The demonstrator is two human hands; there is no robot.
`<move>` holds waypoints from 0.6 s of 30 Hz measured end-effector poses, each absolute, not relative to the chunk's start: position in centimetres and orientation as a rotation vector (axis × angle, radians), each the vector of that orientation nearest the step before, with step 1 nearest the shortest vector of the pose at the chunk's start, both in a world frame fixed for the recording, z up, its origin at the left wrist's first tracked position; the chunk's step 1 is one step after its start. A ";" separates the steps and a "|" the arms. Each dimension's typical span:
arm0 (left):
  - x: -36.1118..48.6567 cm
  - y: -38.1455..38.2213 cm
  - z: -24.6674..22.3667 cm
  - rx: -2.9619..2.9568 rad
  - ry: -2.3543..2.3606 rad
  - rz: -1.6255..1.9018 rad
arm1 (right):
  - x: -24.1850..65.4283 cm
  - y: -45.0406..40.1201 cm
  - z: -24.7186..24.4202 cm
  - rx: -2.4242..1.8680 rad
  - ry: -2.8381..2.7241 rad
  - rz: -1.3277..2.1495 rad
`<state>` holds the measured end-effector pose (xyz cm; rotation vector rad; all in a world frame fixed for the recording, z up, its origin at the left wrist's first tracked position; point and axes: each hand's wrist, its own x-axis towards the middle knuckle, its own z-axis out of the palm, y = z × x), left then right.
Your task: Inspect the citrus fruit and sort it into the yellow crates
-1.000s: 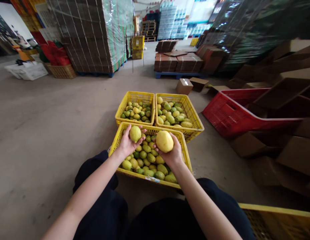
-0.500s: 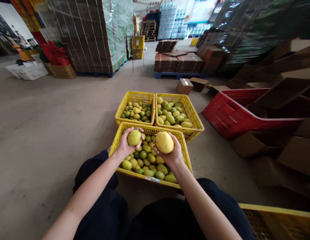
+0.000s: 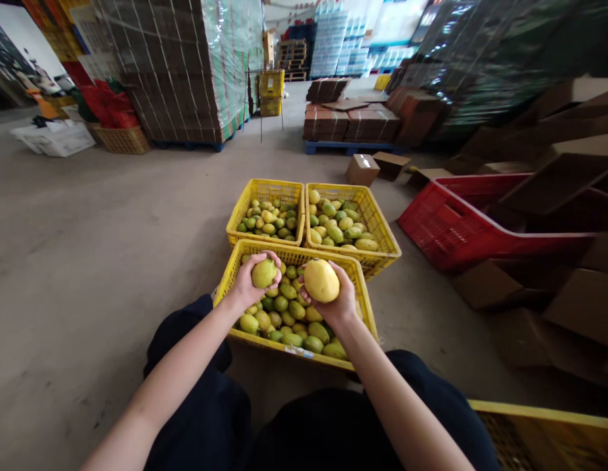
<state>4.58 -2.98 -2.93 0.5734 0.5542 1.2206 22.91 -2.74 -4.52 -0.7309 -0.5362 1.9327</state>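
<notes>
My left hand (image 3: 245, 286) is wrapped round a rounded greenish-yellow fruit (image 3: 264, 274). In my right hand (image 3: 343, 304) lies a larger, paler yellow oval fruit (image 3: 322, 280), with the fingers curled under and behind it. Both hands are above the yellow crate (image 3: 264, 344) between my knees, fairly close together and palms facing up or inward. Loose green and yellow fruits (image 3: 290, 309) of the same look fill much of that crate. I cannot tell their exact kind.
Beyond stand two yellow crates, one on the left (image 3: 274, 189) and one on the right (image 3: 379, 219), both holding similar fruits. A red crate (image 3: 446, 229) and cardboard boxes (image 3: 578, 304) crowd the right side. Another yellow crate (image 3: 544, 413) is at bottom right.
The fruit in my left hand has shifted slightly right and turned a little. The one in my right hand has turned slightly. Both hands stay above the crate.
</notes>
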 end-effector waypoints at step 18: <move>5.0 -2.5 -2.8 0.196 0.723 1.327 | 22.8 -2.9 -4.1 -0.747 -0.512 1.935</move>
